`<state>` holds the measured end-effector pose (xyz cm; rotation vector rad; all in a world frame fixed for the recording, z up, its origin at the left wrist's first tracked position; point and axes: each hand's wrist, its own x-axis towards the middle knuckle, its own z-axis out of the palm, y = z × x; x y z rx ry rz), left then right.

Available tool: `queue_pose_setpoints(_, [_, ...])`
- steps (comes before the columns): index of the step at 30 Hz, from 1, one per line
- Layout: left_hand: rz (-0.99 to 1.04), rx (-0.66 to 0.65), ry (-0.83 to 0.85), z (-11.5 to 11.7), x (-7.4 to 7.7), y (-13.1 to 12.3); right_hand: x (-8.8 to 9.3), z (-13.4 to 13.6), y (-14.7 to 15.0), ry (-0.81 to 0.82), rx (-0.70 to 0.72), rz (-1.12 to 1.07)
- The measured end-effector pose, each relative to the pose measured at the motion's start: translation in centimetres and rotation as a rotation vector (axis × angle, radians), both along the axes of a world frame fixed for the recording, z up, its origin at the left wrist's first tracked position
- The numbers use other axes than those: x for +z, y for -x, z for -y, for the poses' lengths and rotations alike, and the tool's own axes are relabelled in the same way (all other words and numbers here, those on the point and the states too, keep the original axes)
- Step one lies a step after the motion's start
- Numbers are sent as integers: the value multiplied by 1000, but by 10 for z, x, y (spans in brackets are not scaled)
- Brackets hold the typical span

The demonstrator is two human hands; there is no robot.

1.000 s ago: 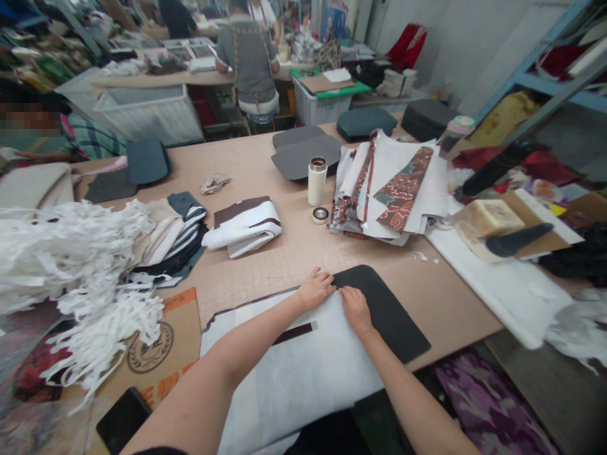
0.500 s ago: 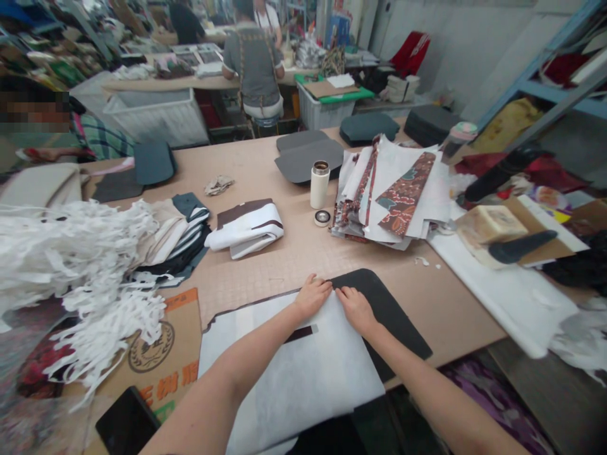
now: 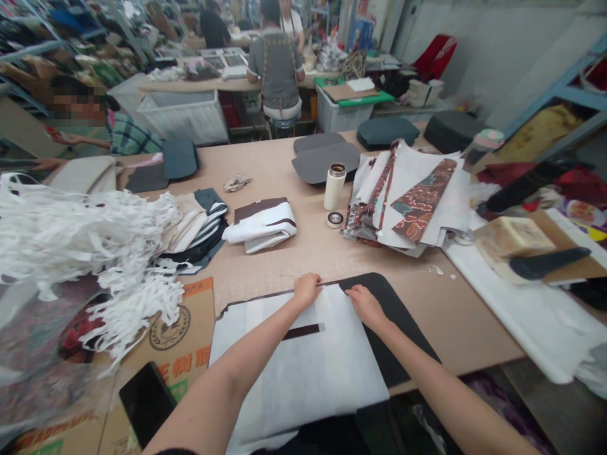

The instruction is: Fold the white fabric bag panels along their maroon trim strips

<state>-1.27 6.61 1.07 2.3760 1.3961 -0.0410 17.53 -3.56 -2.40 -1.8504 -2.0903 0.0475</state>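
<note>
A large white-backed fabric panel (image 3: 351, 360) with a dark edge and a dark strip in its middle lies at the table's front. Part of it hangs toward my lap. Under its right side rests a black flat board (image 3: 398, 328) with rounded corners. My left hand (image 3: 307, 289) is closed on the panel's far edge, fingers pinched together. Just to the right, my right hand (image 3: 366, 305) pinches the same edge near its corner. The fingertips are small in view, and a short gap separates the two hands.
A folded white-and-brown piece (image 3: 260, 225), a cream bottle (image 3: 334, 188) and its lid (image 3: 334, 219) stand beyond the panel. White strips (image 3: 85, 234) heap at left, above a phone (image 3: 147, 401) on cardboard (image 3: 199, 316). Patterned pieces (image 3: 422, 199) pile at right. Other people work behind.
Both hands have gone from lying fairly flat on the panel's far edge to pinching it, and have moved slightly apart. The view has swung a little left.
</note>
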Motion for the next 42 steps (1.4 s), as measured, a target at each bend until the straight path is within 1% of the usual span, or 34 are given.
queue_pose_setpoints(2, [4,21,41,-1,3,-1,-1,-18,5,-46,-6,-61])
queue_pose_setpoints(4, [26,28,31,-1,4,-2,-2,-35,11,-76,30,-82])
queue_pose_setpoints(6, [67,23,2,2,4,0,-2,-47,16,-63,75,-69])
queue_pose_setpoints(8, [109,11,-15,5,1,5,-3,-52,17,-32,117,-44])
queue_pose_setpoints(13, [148,-69,-70,10,-11,20,-1,-49,16,-26,183,51])
queue_pose_setpoints(16, [111,-170,-148,12,-16,24,2,-46,21,-63,232,96])
queue_pose_setpoints(20, [31,-314,-253,16,-18,26,4,-44,31,-145,361,139])
queue_pose_setpoints(22, [7,-353,-294,18,-18,27,3,-41,31,-188,422,155])
queue_pose_setpoints(25, [-16,-375,-324,21,-18,34,-3,-36,20,-227,465,158])
queue_pose_setpoints(29, [-37,-367,-311,22,-16,50,-10,-29,1,-261,449,146])
queue_pose_setpoints(31, [-40,-359,-311,23,-15,56,-10,-28,3,-270,393,150])
queue_pose_setpoints(34, [-53,-364,-321,24,-14,59,-8,-28,25,-247,317,144])
queue_pose_setpoints(36, [-63,-365,-334,26,-14,58,-7,-30,44,-240,318,133])
queue_pose_setpoints(38, [-72,-366,-345,27,-15,60,-8,-30,54,-253,343,123])
queue_pose_setpoints(40, [-80,-362,-348,28,-15,67,-12,-28,49,-269,355,124])
queue_pose_setpoints(42, [-85,-344,-339,27,-16,79,-15,-24,30,-283,341,134])
